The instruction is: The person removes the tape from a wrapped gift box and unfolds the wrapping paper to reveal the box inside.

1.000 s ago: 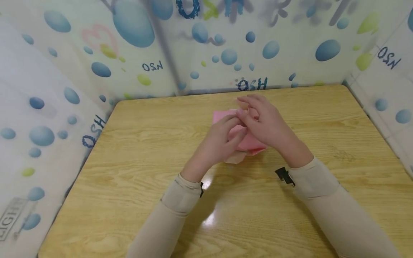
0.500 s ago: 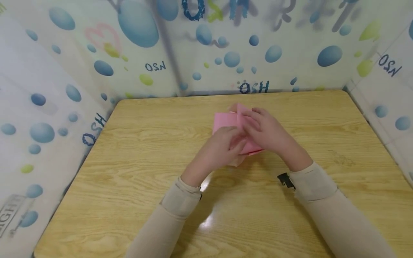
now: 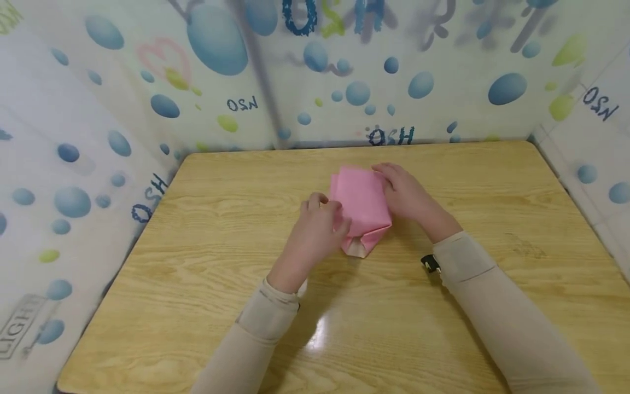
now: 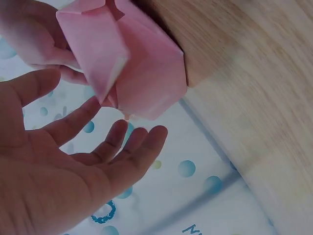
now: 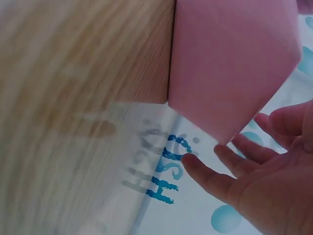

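Observation:
A folded pink paper piece (image 3: 364, 200), box-like with a loose flap, stands on the wooden table. Its near end shows a pale fold in the head view. My left hand (image 3: 315, 230) is at its left side, fingers spread and loosely bent. In the left wrist view one fingertip (image 4: 93, 104) meets the tip of the folded paper flap (image 4: 98, 49). My right hand (image 3: 408, 191) lies along the right side, fingers reaching to the far corner. The right wrist view has those fingers (image 5: 208, 176) extended beside the paper's pointed end (image 5: 230, 88).
The wooden table (image 3: 197, 262) reaches the patterned wall (image 3: 315, 82) at the back. More patterned wall stands along the left and right sides. Each sleeve cuff bears a wrist band, and a small black device (image 3: 430, 264) sits by the right one.
Both hands were close together over the paper; they have moved apart to its left and right sides. A raised pink flap has come down, and the paper's top now shows as a flat face.

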Available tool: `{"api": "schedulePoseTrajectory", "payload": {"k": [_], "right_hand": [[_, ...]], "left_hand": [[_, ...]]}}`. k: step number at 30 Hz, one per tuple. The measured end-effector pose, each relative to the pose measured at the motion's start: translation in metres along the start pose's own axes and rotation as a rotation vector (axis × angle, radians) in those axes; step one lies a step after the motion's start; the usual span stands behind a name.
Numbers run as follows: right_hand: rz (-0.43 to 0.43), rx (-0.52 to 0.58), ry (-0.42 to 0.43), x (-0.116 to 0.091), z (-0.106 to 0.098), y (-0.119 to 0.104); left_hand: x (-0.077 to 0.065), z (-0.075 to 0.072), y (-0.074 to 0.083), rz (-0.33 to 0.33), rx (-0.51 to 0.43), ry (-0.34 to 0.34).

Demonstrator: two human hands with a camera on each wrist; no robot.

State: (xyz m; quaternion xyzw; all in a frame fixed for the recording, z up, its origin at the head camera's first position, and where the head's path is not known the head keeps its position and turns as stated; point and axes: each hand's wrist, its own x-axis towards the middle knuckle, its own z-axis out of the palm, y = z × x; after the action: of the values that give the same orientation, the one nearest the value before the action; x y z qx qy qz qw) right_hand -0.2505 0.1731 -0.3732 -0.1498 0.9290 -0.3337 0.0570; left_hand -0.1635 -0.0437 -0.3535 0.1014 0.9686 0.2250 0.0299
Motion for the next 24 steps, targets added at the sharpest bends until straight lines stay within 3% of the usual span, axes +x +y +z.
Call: {"api": "schedulePoseTrajectory", "payload": {"k": [6,14,19,24], "right_hand": [[0.037,-0.009,-0.037,0.003,-0.001,0.001],[0.059,-0.057,-0.046,-0.022,-0.011,0.003],[0.091,-0.076,-0.072,-0.038,-0.013,0.005],[0.112,-0.060,-0.090,-0.046,-0.013,0.007]], "left_hand": [[0.000,0.002,-0.003,-0.012,0.025,-0.036],[0.002,-0.002,-0.004,-0.001,0.125,-0.087],[0.012,-0.001,-0.007,-0.022,0.186,-0.095],[0.025,-0.005,-0.010,-0.050,0.188,-0.071]]}}
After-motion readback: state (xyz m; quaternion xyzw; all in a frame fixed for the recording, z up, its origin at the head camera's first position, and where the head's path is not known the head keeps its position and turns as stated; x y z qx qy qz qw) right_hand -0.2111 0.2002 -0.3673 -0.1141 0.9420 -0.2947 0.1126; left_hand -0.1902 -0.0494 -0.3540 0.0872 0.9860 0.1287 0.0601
